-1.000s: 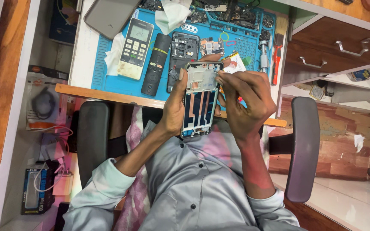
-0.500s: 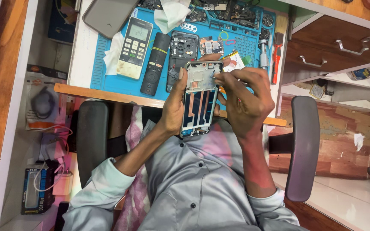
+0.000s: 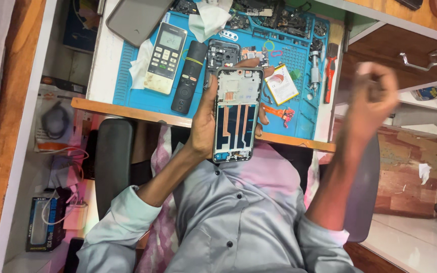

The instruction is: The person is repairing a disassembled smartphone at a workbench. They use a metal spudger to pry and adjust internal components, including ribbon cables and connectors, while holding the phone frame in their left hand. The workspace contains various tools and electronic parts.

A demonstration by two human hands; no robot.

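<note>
Blue mat (image 3: 142, 98) upper frame; your left hand (image 3: 206, 126) clamps the opened phone (image 3: 237, 114) face-up for access, right hand (image 3: 373, 93) blurred, grip unclear.

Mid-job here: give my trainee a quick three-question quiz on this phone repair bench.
1. True or false: the left hand holds the opened phone frame with copper strips.
2. Which lies between the white remote with grey buttons and the frame: A) black stick remote, B) red-handled tool?
3. Fill in: the blurred right hand is raised off the blue rubber work mat, to the frame's ____.

Key: 1 true; 2 A; 3 right.
</note>
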